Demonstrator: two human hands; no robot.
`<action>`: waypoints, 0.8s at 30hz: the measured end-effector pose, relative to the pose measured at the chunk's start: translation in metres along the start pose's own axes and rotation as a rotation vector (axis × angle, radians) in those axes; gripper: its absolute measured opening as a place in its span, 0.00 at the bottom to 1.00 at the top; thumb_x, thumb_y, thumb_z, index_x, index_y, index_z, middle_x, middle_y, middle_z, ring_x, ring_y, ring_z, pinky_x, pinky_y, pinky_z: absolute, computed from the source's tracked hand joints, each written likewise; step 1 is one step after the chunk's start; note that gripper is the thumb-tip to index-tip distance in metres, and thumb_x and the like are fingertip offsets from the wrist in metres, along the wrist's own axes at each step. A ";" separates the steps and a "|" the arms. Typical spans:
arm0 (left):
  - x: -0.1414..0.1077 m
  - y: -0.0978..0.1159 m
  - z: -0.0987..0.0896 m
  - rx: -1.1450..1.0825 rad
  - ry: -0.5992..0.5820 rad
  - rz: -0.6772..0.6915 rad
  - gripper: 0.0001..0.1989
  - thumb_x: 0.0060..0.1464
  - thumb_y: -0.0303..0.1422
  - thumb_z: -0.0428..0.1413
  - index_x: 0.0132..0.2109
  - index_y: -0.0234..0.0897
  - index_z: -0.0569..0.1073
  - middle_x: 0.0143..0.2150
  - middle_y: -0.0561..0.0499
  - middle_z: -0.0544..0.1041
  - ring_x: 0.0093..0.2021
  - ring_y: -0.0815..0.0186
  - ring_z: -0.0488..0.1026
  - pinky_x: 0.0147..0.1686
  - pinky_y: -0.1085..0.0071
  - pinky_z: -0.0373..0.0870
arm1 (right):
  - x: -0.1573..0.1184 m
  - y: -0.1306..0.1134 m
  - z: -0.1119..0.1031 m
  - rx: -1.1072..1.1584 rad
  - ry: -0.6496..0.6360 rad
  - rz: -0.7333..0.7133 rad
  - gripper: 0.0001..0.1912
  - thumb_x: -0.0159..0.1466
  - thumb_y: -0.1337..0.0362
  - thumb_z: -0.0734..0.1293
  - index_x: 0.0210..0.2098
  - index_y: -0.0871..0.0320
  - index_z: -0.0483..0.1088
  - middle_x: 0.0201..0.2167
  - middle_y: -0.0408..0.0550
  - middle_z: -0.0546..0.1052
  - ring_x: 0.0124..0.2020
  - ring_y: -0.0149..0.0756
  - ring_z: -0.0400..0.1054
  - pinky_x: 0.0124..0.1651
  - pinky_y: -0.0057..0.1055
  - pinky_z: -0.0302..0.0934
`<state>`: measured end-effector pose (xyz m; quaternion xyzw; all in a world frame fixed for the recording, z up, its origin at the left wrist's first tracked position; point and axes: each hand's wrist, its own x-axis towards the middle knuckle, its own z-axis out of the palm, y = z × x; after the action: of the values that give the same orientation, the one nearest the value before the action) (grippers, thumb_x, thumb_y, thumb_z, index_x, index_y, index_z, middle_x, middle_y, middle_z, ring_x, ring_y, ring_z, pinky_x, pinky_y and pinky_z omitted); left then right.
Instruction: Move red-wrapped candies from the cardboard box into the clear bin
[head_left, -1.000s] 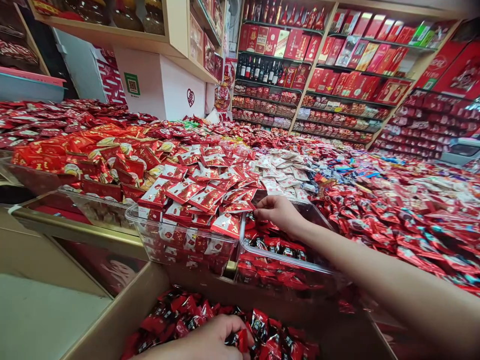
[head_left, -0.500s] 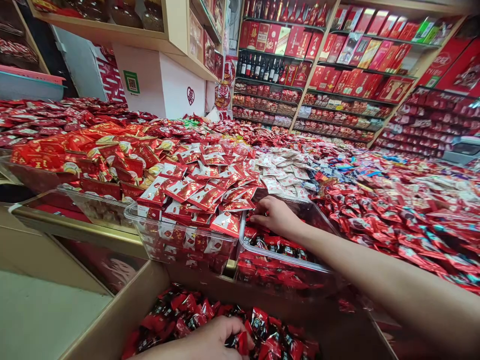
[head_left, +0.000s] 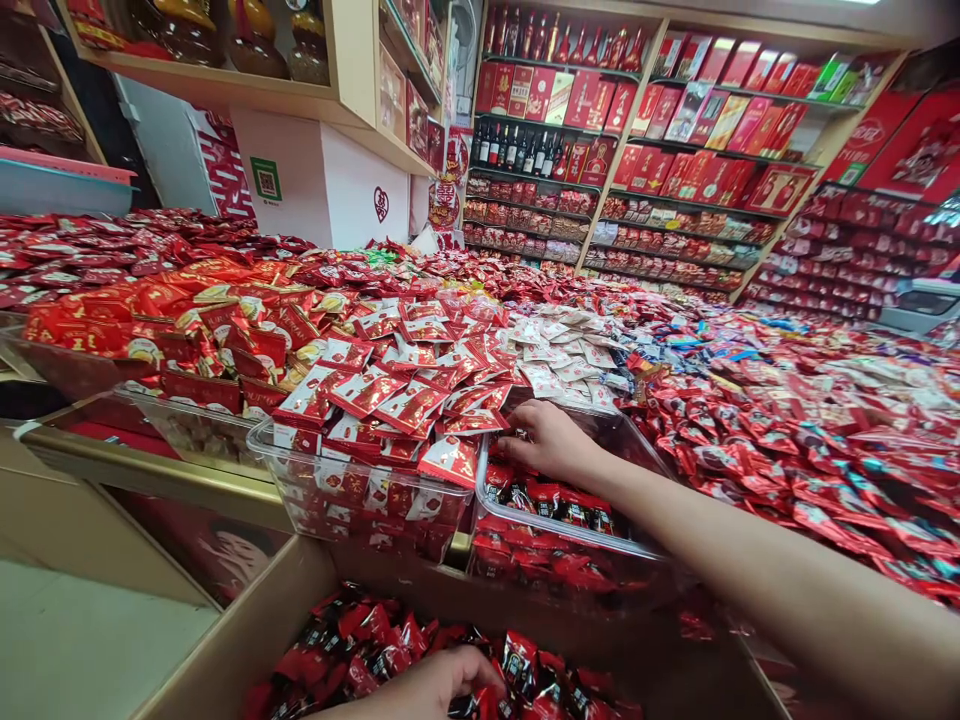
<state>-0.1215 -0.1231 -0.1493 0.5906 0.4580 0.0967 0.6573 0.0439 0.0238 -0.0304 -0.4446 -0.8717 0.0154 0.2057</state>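
The candies in the box look light and slippery, best pinched at one end, with the left hand curled among them and the right hand curled inside the tub beyond the box, both grips unclear.

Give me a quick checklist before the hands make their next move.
1. Cardboard box open on top: ok.
2. Left hand inside it, among red-and-black wrapped pieces: ok.
3. Left hand's grip on a piece: cannot tell; its fingers are partly hidden.
4. Right hand inside the clear bin that holds similar pieces: ok.
5. Right fingertips in plain view: not ok; the hand hides them.
6. Red-and-white packets below the rim of the neighboring bin: not ok; heaped above it.
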 end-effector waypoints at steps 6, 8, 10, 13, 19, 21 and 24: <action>-0.002 0.005 -0.002 -0.157 -0.019 0.057 0.10 0.37 0.24 0.48 0.32 0.37 0.60 0.33 0.56 0.69 0.34 0.71 0.64 0.33 0.76 0.57 | 0.002 0.002 -0.005 -0.012 0.073 0.066 0.07 0.52 0.67 0.59 0.25 0.60 0.67 0.25 0.46 0.70 0.27 0.30 0.61 0.31 0.25 0.53; -0.007 0.010 -0.001 -0.126 0.004 0.046 0.09 0.39 0.26 0.49 0.33 0.37 0.62 0.31 0.56 0.69 0.31 0.71 0.64 0.31 0.76 0.57 | 0.001 0.004 -0.005 -0.013 0.053 0.078 0.06 0.51 0.67 0.59 0.25 0.60 0.67 0.25 0.46 0.71 0.27 0.30 0.61 0.30 0.25 0.53; -0.012 0.015 0.000 -0.115 0.016 0.018 0.09 0.41 0.30 0.50 0.35 0.37 0.63 0.27 0.56 0.68 0.28 0.72 0.63 0.28 0.76 0.57 | 0.000 0.006 -0.005 -0.009 0.041 0.095 0.07 0.51 0.67 0.59 0.26 0.60 0.68 0.25 0.46 0.71 0.27 0.31 0.62 0.30 0.25 0.54; -0.016 0.021 0.000 -0.135 0.035 0.010 0.11 0.42 0.34 0.50 0.36 0.37 0.64 0.24 0.56 0.67 0.25 0.72 0.63 0.25 0.76 0.56 | -0.002 0.007 -0.005 0.006 0.048 0.050 0.09 0.52 0.68 0.59 0.29 0.60 0.69 0.27 0.46 0.71 0.29 0.31 0.62 0.33 0.26 0.55; -0.014 0.019 0.000 -0.130 0.099 0.020 0.10 0.40 0.34 0.50 0.34 0.36 0.64 0.23 0.56 0.67 0.22 0.72 0.63 0.22 0.77 0.56 | -0.006 0.004 -0.002 -0.030 0.035 -0.259 0.16 0.48 0.61 0.64 0.36 0.61 0.67 0.35 0.51 0.66 0.38 0.36 0.58 0.41 0.30 0.53; -0.014 0.016 0.000 -0.075 0.102 0.014 0.11 0.40 0.34 0.51 0.35 0.37 0.65 0.22 0.56 0.67 0.23 0.71 0.63 0.23 0.76 0.57 | -0.005 0.003 0.000 -0.062 0.008 -0.281 0.17 0.47 0.59 0.66 0.36 0.61 0.67 0.36 0.51 0.64 0.38 0.36 0.57 0.40 0.31 0.53; -0.016 0.012 0.001 0.039 0.107 -0.006 0.12 0.40 0.35 0.50 0.36 0.38 0.66 0.23 0.56 0.69 0.24 0.70 0.64 0.24 0.75 0.58 | -0.003 0.002 0.004 -0.105 -0.042 -0.287 0.15 0.49 0.61 0.65 0.36 0.59 0.68 0.35 0.50 0.63 0.37 0.35 0.56 0.39 0.30 0.53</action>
<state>-0.1245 -0.1307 -0.1309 0.5958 0.4961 0.1170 0.6206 0.0458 0.0233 -0.0354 -0.3250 -0.9300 -0.0503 0.1639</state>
